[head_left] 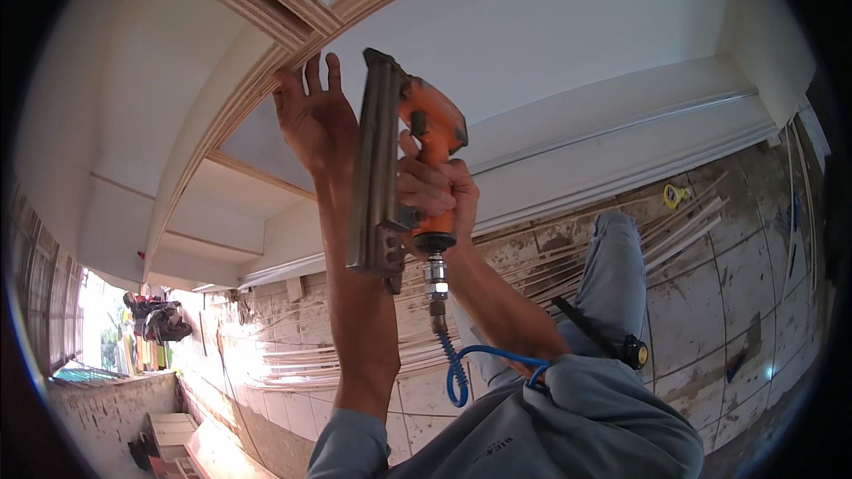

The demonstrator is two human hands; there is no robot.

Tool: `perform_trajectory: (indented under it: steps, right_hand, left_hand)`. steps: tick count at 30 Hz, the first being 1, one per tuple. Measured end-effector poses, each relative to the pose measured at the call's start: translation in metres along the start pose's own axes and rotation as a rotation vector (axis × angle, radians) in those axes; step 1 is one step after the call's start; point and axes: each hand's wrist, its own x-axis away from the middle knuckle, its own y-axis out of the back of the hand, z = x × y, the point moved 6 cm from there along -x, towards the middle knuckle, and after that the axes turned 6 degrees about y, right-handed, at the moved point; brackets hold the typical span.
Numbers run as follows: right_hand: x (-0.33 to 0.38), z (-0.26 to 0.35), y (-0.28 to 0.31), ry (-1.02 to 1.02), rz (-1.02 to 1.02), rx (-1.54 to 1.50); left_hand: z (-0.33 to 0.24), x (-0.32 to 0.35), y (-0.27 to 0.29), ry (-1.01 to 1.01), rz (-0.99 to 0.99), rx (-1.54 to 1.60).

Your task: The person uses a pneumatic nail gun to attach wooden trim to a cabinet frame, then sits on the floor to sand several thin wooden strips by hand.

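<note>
My right hand [439, 186] is closed round the grip of an orange air nailer [435, 111], which is raised in front of the cabinet. Its long metal magazine [373, 168] stands nearly upright in view, covering part of my left forearm. A metal coupling [436, 279] at the grip's base joins a coiled blue air hose [457, 381]. My left hand [315, 120] reaches up with its fingers spread, the fingertips at the layered plywood edge [240, 102] of the white cabinet [568, 35]. Whether anything thin lies under those fingertips is hard to see.
Many thin wooden strips [683, 231] lie along the dirty tiled floor [692, 302]. A yellow object [674, 195] sits near the cabinet base. My bent leg [612, 266] is below, with a black tool [635, 350] beside it. Dark bundled items [160, 319] are at the bright far left.
</note>
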Motion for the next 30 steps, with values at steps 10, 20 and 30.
perform_trajectory:
  steps: [10,20,30]
  right_hand:
    - [0.033,0.052,-0.01,-0.043,-0.006,-0.054]
    - [0.061,0.116,0.006,-0.038,-0.056,0.296]
    - [0.065,0.122,0.029,-0.06,-0.329,0.201]
  left_hand:
    - [-0.042,-0.003,0.082,-0.081,-0.247,0.235]
    - [-0.069,-0.003,0.128,-0.095,-0.453,0.312]
    - [-0.073,0.004,0.131,-0.08,-0.449,0.028]
